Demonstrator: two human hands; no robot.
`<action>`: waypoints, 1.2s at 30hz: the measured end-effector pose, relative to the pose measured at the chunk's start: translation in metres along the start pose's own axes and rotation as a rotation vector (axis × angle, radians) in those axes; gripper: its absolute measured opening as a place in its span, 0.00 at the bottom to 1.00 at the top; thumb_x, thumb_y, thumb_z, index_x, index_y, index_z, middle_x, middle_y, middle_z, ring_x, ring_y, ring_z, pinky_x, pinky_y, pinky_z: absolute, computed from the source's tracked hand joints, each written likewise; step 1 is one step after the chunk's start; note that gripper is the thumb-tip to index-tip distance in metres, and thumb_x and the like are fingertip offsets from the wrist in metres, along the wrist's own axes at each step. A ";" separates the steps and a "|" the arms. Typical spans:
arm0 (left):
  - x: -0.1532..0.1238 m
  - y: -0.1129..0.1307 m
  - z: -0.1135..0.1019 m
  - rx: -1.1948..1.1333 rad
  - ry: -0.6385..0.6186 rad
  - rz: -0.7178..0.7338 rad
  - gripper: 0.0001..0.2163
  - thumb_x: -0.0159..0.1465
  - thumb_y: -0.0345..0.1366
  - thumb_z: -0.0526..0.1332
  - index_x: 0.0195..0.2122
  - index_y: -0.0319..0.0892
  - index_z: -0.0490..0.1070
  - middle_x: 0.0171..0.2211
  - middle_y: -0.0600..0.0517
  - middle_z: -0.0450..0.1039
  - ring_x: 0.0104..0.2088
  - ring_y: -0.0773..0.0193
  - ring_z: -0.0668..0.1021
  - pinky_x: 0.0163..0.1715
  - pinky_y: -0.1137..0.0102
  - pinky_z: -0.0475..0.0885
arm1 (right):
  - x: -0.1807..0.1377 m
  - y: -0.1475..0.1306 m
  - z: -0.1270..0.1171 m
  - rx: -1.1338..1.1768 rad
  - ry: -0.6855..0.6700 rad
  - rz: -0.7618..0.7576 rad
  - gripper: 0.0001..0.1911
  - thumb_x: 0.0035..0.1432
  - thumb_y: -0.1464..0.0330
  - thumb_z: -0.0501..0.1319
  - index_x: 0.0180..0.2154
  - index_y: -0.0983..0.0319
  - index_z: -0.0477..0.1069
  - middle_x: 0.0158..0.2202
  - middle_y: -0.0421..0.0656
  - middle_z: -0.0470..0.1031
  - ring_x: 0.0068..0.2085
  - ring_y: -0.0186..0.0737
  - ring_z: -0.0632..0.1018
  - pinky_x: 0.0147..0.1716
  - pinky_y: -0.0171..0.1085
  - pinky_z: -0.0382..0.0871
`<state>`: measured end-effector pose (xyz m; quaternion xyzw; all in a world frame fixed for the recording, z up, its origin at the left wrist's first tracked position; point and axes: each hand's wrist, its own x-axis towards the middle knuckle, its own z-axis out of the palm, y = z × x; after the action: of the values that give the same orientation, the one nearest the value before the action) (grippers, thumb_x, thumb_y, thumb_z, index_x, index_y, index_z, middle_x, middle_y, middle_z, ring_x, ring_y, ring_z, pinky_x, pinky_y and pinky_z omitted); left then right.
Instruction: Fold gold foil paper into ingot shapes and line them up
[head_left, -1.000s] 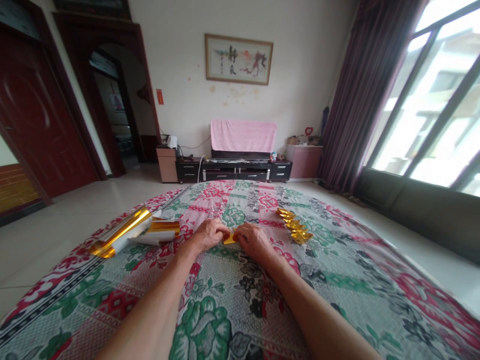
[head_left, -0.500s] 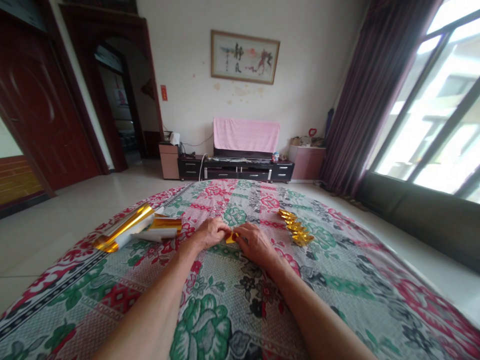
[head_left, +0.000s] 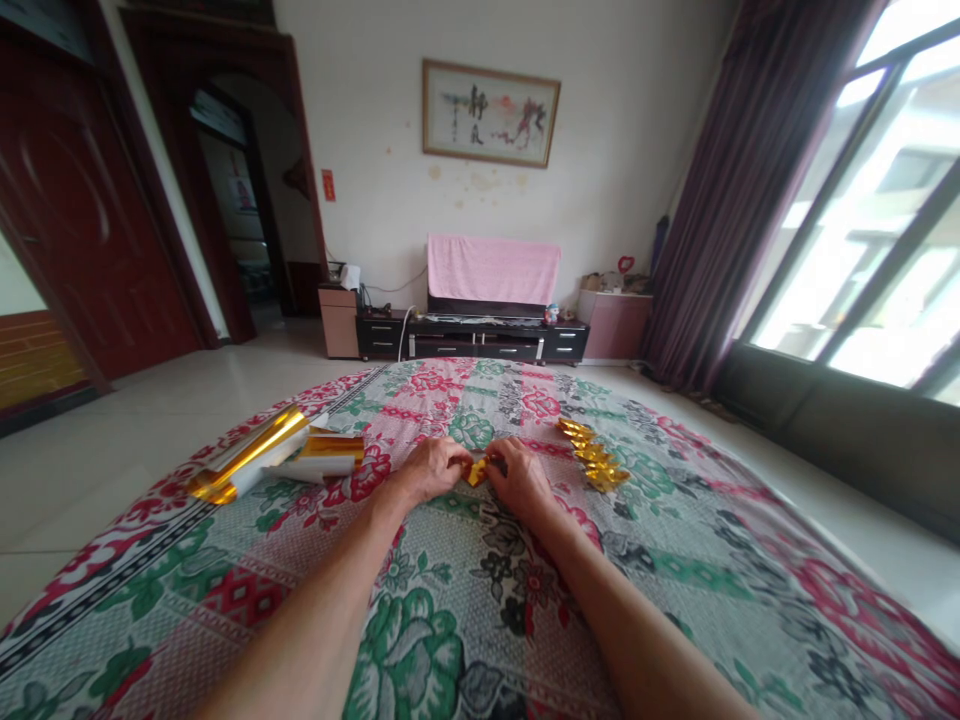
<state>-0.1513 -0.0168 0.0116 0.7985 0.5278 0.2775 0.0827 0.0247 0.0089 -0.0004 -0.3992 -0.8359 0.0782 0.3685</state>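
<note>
Between my two hands is a small piece of folded gold foil paper (head_left: 476, 473), just above or on the flowered cloth. My left hand (head_left: 433, 467) pinches its left side with thumb and fingers. On the other side my right hand (head_left: 520, 478) grips the right edge, fingers curled. To the right sits a row of several folded gold foil pieces (head_left: 592, 457), shaped like little ingots. Sheets of gold foil paper with white backs (head_left: 262, 450) lie loosely rolled on the left.
A patterned cloth (head_left: 405, 640) in green, red and grey covers the round table. Beyond it stand a low black cabinet (head_left: 510, 340) and a screen-like shape under a pink towel (head_left: 491, 268). Purple curtains (head_left: 720, 200) hang by the window at right.
Both hands have shifted slightly right with the foil paper. The piece now shows more folded, pointed edges between my fingertips. The foil row and rolled sheets stay put.
</note>
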 end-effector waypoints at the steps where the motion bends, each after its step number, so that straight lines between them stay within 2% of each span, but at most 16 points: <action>1: 0.000 0.000 0.000 -0.012 0.008 -0.015 0.13 0.52 0.29 0.54 0.33 0.42 0.76 0.30 0.52 0.74 0.31 0.66 0.74 0.33 0.75 0.67 | 0.000 -0.001 -0.001 0.005 0.000 -0.007 0.07 0.49 0.75 0.56 0.33 0.63 0.68 0.32 0.43 0.69 0.34 0.37 0.70 0.36 0.33 0.63; 9: 0.000 -0.004 0.001 -0.027 0.013 -0.001 0.12 0.52 0.28 0.54 0.29 0.43 0.77 0.28 0.53 0.73 0.29 0.67 0.73 0.32 0.75 0.67 | -0.002 -0.002 -0.001 0.002 -0.034 -0.056 0.06 0.50 0.76 0.55 0.30 0.62 0.69 0.30 0.42 0.69 0.32 0.35 0.71 0.33 0.31 0.62; 14: 0.000 -0.009 0.001 -0.032 0.046 -0.014 0.12 0.51 0.27 0.54 0.30 0.41 0.77 0.28 0.51 0.73 0.30 0.67 0.73 0.33 0.75 0.68 | -0.004 -0.005 -0.002 0.001 -0.070 -0.108 0.06 0.51 0.74 0.55 0.28 0.62 0.71 0.29 0.42 0.70 0.32 0.34 0.71 0.34 0.31 0.62; 20: -0.003 -0.009 -0.005 -0.138 0.028 -0.042 0.13 0.50 0.26 0.54 0.31 0.40 0.76 0.30 0.53 0.75 0.31 0.68 0.74 0.33 0.76 0.68 | -0.004 -0.008 -0.002 -0.004 -0.080 -0.111 0.06 0.52 0.72 0.56 0.26 0.63 0.71 0.28 0.41 0.68 0.34 0.34 0.70 0.33 0.30 0.61; 24: -0.004 -0.008 -0.006 -0.127 0.008 -0.070 0.09 0.50 0.29 0.57 0.30 0.39 0.76 0.28 0.53 0.74 0.28 0.69 0.73 0.28 0.77 0.67 | -0.005 -0.008 -0.001 -0.019 -0.077 -0.101 0.05 0.52 0.72 0.57 0.27 0.63 0.71 0.29 0.41 0.68 0.32 0.34 0.70 0.33 0.30 0.61; 30: -0.001 -0.009 -0.003 -0.067 -0.032 0.025 0.08 0.52 0.31 0.57 0.27 0.41 0.77 0.28 0.52 0.72 0.29 0.68 0.73 0.31 0.76 0.66 | -0.004 -0.006 -0.001 0.001 -0.090 -0.127 0.05 0.51 0.73 0.57 0.26 0.63 0.71 0.28 0.41 0.68 0.32 0.34 0.70 0.33 0.31 0.62; 36: -0.001 -0.006 -0.003 -0.027 -0.041 0.029 0.08 0.52 0.33 0.58 0.27 0.43 0.77 0.27 0.52 0.72 0.30 0.67 0.72 0.32 0.76 0.66 | -0.002 -0.009 -0.008 0.030 -0.123 -0.139 0.05 0.49 0.75 0.57 0.27 0.62 0.72 0.27 0.41 0.69 0.33 0.35 0.71 0.34 0.32 0.63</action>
<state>-0.1574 -0.0155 0.0115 0.8105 0.5104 0.2693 0.1003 0.0257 0.0001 0.0077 -0.3290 -0.8814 0.0895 0.3270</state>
